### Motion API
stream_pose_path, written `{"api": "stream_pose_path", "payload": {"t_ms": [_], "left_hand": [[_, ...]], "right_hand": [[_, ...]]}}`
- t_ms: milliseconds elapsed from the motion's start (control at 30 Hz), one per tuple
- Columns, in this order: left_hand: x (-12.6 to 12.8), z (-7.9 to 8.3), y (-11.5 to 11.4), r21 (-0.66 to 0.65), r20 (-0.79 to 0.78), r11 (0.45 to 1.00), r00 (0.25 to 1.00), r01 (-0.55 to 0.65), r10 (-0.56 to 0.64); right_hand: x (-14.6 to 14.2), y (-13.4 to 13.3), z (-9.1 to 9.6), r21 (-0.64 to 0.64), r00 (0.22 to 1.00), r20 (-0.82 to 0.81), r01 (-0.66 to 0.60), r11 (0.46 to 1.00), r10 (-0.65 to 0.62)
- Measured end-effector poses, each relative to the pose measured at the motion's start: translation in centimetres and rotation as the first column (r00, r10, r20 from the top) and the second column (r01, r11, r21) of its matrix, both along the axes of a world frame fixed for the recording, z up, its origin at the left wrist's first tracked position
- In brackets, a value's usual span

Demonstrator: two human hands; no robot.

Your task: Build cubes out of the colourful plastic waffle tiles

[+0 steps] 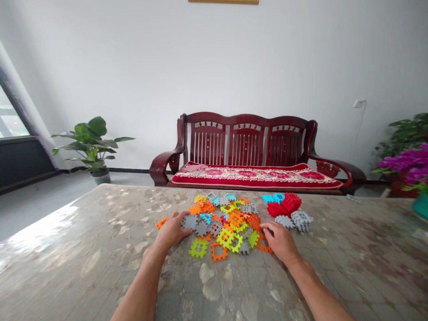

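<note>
A loose pile of interlocking plastic tiles (236, 218) in orange, lime green, grey and blue lies on the table. At its left edge is my left hand (171, 232), thumb and index finger apart on either side of a grey tile (190, 222). An orange tile (162, 222) shows just beyond that hand's outer side. My right hand (281, 243) is at the pile's right edge, fingers curled in toward the thumb; what they hold, if anything, is hidden. Close under its fingertips lies an orange frame tile (264, 244).
Right of the pile sit stacked red tiles (288, 203), blue tiles (273, 198) and grey tiles (302, 220). A patterned cloth covers the table (83, 267). Behind stands a wooden bench (245, 142). Purple flowers (409, 162) stand at right, a potted plant (95, 145) at left.
</note>
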State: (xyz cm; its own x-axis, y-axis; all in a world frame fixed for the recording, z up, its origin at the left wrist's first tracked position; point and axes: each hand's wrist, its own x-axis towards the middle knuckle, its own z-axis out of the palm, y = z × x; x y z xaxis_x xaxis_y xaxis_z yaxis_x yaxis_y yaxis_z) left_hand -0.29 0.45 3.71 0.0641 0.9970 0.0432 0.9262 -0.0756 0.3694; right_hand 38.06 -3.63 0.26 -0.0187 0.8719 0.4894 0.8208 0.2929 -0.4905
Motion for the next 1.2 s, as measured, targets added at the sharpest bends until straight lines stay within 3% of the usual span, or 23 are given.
{"api": "stream_pose_path", "payload": {"t_ms": [400, 633, 867, 967, 1067, 1200], "left_hand": [[-0.4, 0.0, 0.4, 0.016, 0.042, 0.999, 0.998, 0.05, -0.051], [0.0, 0.7, 0.0, 0.074, 0.019, 0.997, 1.0, -0.021, 0.019], [-0.4, 0.8, 0.5, 0.15, 0.207, 0.985, 0.977, -0.087, 0.054], [-0.1, 1.2, 0.7, 0.149, 0.441, 0.984, 0.897, -0.101, 0.026], [1.3, 2.1, 0.6, 0.061, 0.684, 0.994, 0.729, -0.092, 0.026], [4.6, 3.4, -0.5, -0.059, 0.824, 0.998, 0.565, 0.016, 0.04]], "right_hand": [[0.0, 0.0, -0.1, 0.016, 1.0, 0.006, 0.001, 1.0, -0.002], [0.0, 0.0, -0.1, 0.013, 1.0, 0.011, -0.004, 1.0, 0.003], [0.1, 0.2, -0.4, 0.023, 1.0, 0.019, -0.002, 1.0, 0.001], [0.2, 0.2, -0.5, 0.051, 0.999, 0.034, 0.004, 0.999, -0.005], [-0.1, 0.0, 0.0, 0.127, 0.998, 0.056, -0.003, 0.992, -0.004], [-1.7, -0.9, 1.7, 0.25, 0.996, 0.066, -0.082, 0.965, 0.067]]}}
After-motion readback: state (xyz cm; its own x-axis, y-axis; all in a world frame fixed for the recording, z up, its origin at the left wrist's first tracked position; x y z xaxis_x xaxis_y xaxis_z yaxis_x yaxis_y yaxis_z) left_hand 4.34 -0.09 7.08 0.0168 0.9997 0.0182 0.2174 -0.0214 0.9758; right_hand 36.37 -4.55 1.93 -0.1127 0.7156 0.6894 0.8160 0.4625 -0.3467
